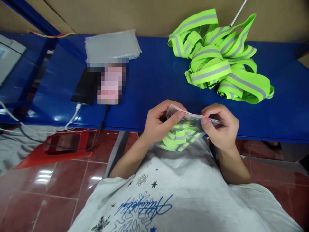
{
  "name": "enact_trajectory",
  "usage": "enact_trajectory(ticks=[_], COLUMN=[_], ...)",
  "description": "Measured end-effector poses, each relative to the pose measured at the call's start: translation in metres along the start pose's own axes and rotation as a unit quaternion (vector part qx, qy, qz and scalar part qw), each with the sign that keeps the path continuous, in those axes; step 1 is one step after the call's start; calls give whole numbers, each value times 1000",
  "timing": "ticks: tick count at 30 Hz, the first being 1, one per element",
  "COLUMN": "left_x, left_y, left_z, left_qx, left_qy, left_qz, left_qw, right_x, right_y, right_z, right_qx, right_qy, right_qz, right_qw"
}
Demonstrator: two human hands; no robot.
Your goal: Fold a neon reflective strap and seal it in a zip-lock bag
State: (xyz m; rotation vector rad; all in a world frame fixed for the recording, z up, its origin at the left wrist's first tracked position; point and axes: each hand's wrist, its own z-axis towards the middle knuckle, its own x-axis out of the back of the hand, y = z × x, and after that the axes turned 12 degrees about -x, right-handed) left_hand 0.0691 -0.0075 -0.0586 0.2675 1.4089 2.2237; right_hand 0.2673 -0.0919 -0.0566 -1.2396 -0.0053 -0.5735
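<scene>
My left hand (163,120) pinches the left part of a clear zip-lock bag (184,133) along its red-lined top edge. At the right part of the same edge, my right hand (219,124) grips it between thumb and fingers. Inside the bag lies a folded neon-yellow strap (180,137) with grey reflective stripes. The bag hangs in front of my shirt at the table's near edge. Beyond my right hand, a loose heap of similar neon-yellow reflective straps (212,66) rests on the blue table (149,80).
A stack of clear plastic bags (111,45) lies at the back left. Nearer are a black phone (83,88) and a second phone (111,85) with a blurred screen, both with cables plugged in. A red stool (58,148) stands below the table at left.
</scene>
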Motion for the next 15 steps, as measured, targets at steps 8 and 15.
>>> enact_trajectory(ticks=[8,15], left_x=[-2,0], left_y=[2,-2], left_z=[1,3], left_qx=[-18,-24], left_qy=[-12,-46], left_qz=[17,13], left_qw=[1000,999], right_x=[0,1], right_y=[-2,-12], right_z=[0,0], right_qx=[-2,-5], right_qy=[-11,-30], right_qz=[-1,-24], right_qw=[1000,999])
